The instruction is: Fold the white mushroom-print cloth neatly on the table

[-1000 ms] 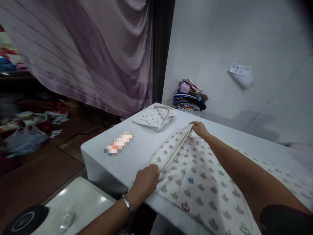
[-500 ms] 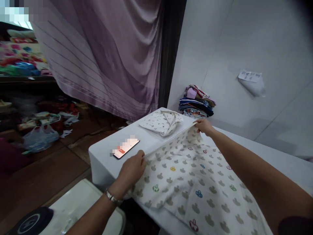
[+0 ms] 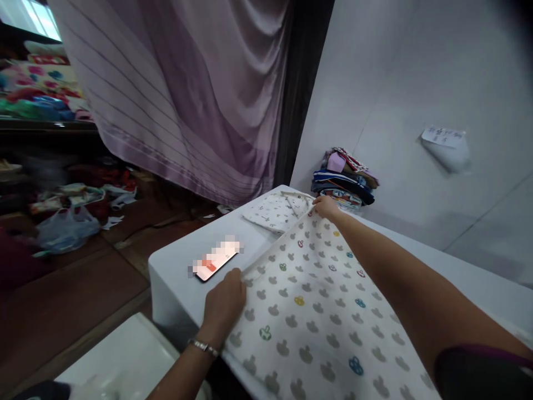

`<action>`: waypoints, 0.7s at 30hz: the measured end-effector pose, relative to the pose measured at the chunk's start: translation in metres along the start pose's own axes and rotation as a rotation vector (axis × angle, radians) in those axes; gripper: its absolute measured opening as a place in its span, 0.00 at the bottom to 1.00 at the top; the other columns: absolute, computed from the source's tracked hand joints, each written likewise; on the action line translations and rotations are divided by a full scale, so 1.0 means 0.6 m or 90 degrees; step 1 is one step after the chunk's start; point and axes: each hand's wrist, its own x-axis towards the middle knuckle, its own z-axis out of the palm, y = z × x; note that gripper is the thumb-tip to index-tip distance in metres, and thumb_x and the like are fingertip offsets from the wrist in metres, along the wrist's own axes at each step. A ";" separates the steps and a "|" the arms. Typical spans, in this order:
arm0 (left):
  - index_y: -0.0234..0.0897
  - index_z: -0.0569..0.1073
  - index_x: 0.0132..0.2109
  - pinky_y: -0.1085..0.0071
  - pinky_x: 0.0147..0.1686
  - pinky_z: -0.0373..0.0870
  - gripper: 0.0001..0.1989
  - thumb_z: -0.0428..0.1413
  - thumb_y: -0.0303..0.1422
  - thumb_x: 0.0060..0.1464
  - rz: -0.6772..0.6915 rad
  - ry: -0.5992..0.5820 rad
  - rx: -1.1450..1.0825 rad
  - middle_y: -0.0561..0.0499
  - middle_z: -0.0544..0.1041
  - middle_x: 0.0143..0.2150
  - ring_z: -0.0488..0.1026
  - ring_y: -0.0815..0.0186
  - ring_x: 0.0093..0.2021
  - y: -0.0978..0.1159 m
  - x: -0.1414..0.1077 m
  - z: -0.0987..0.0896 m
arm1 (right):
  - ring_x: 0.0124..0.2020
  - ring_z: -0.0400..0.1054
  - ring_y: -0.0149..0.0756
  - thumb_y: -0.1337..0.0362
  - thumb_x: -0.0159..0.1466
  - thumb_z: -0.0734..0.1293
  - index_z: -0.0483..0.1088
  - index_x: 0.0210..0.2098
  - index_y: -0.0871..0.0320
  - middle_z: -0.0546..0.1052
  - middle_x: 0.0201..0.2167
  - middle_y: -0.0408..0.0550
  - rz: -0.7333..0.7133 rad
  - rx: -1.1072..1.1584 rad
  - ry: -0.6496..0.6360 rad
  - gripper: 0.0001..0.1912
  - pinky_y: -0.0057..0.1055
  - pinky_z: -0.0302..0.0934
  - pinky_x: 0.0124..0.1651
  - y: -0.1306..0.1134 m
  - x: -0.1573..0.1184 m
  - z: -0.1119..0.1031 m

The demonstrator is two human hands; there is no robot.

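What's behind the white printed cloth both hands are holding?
Behind the cloth: white tabletop, folded white patterned fabric partly blocked by it, slim lit rectangular phone; further back, multicoloured fabric stack. Whatever lies directly under the cloth is covered; can't tell.

Dim interior: a bright window (image 3: 44,19) is seen beyond the left edge of the table (image 3: 172,269); soft shadows are cast on the wall (image 3: 391,105); the glowing phone (image 3: 219,260) is partly pixelated.

The patterned sheet (image 3: 312,314) is matt cloth, the bracelet (image 3: 204,347) shiny metal, the bag (image 3: 68,229) thin, crinkled plastic.
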 end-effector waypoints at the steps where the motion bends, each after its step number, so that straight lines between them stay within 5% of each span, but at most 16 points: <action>1: 0.40 0.63 0.42 0.68 0.29 0.57 0.10 0.39 0.32 0.58 -0.009 0.004 -0.013 0.49 0.74 0.39 0.72 0.62 0.35 -0.002 -0.001 0.001 | 0.26 0.70 0.32 0.73 0.50 0.65 0.76 0.36 0.62 0.77 0.25 0.48 -0.002 -0.005 0.005 0.14 0.22 0.60 0.29 0.001 0.008 0.011; 7: 0.41 0.66 0.35 0.69 0.28 0.55 0.20 0.35 0.45 0.60 -0.044 -0.012 -0.123 0.52 0.74 0.33 0.71 0.64 0.32 -0.009 0.000 -0.008 | 0.35 0.71 0.34 0.68 0.51 0.65 0.76 0.36 0.59 0.78 0.35 0.48 -0.009 -0.033 -0.014 0.14 0.22 0.60 0.33 0.010 0.034 0.085; 12: 0.40 0.64 0.29 0.70 0.27 0.53 0.21 0.35 0.45 0.61 -0.061 -0.021 -0.125 0.53 0.72 0.28 0.68 0.67 0.27 -0.009 0.003 -0.009 | 0.33 0.71 0.37 0.65 0.50 0.66 0.77 0.33 0.59 0.78 0.30 0.49 -0.009 -0.073 -0.068 0.11 0.25 0.61 0.34 0.036 0.031 0.133; 21: 0.41 0.62 0.30 0.71 0.26 0.51 0.18 0.37 0.45 0.60 -0.037 -0.019 -0.080 0.54 0.72 0.27 0.66 0.66 0.26 -0.012 0.003 -0.005 | 0.51 0.65 0.38 0.70 0.57 0.61 0.71 0.49 0.57 0.70 0.52 0.50 -0.135 -0.074 -0.003 0.21 0.30 0.57 0.52 0.060 -0.007 0.127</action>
